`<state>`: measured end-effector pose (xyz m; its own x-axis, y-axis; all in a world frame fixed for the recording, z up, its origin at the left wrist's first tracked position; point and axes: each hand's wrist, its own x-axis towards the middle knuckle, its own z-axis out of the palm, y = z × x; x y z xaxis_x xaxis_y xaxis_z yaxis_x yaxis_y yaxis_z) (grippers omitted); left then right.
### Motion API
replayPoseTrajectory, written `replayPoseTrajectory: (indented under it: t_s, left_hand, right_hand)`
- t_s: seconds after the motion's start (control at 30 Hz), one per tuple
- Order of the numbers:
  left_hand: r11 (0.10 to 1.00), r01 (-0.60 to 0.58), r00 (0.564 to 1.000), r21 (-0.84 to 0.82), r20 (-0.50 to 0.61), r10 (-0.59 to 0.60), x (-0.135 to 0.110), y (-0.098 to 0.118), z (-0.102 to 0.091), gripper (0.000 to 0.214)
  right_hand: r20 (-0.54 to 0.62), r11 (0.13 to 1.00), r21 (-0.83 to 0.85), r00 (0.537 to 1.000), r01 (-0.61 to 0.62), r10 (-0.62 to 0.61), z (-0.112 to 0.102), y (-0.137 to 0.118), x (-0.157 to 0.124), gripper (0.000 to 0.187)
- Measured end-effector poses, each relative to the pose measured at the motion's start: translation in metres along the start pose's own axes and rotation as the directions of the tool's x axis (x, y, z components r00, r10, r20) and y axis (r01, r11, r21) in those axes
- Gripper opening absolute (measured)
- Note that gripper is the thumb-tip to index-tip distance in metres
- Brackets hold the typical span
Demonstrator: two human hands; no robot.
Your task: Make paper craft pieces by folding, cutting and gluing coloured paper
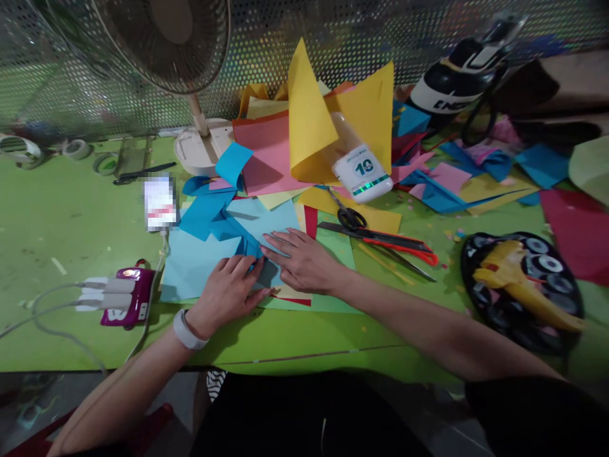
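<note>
My left hand (231, 289) lies flat with fingers stretched out on a folded blue paper piece (247, 247). My right hand (301, 259) presses flat on the same paper from the right, fingers extended toward the left. The blue piece rests on a light blue sheet (190, 263) over a green table (61, 216). A white band is on my left wrist. Neither hand grips anything.
Scissors (354, 222) and an orange-edged cutter (404, 244) lie right of my hands. A white bottle (361, 171) leans on yellow paper (314, 120). A fan base (197, 149), phone (160, 203), purple charger (128, 295) and black tray (523, 285) with a yellow object surround the work area.
</note>
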<state>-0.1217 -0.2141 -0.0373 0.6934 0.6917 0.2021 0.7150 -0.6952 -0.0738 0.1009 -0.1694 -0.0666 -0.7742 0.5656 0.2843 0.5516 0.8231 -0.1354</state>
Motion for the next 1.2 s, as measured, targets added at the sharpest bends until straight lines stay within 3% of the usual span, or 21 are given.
replayPoseTrajectory:
  t_s: [0.2, 0.4, 0.9, 1.1, 1.2]
  left_hand:
    - [1.000, -0.009, 0.998, 0.007, 0.054, 0.009, 0.001, 0.000, -0.001, 0.055]
    - [1.000, -0.023, 0.999, -0.013, 0.024, 0.023, 0.000, -0.001, -0.001, 0.053]
    - [0.996, -0.065, 0.995, -0.062, 0.077, 0.070, -0.007, -0.002, -0.015, 0.044]
    - [0.988, -0.089, 0.996, -0.127, 0.017, 0.092, -0.024, -0.006, -0.029, 0.039]
    - [0.992, -0.041, 0.995, -0.123, -0.097, 0.029, -0.031, -0.018, -0.037, 0.031]
  right_hand:
    - [0.019, 0.999, 0.017, 0.999, -0.032, 0.031, 0.000, -0.001, 0.001, 0.050]
    - [0.017, 0.999, 0.020, 0.999, -0.044, 0.044, 0.002, -0.003, 0.001, 0.050]
    - [-0.001, 0.999, -0.005, 0.999, -0.034, 0.034, 0.002, -0.003, 0.001, 0.048]
    - [-0.001, 0.998, 0.036, 0.999, -0.051, 0.051, 0.000, -0.003, 0.001, 0.048]
    - [-0.023, 0.990, 0.114, 0.996, -0.086, 0.089, 0.001, -0.002, 0.003, 0.050]
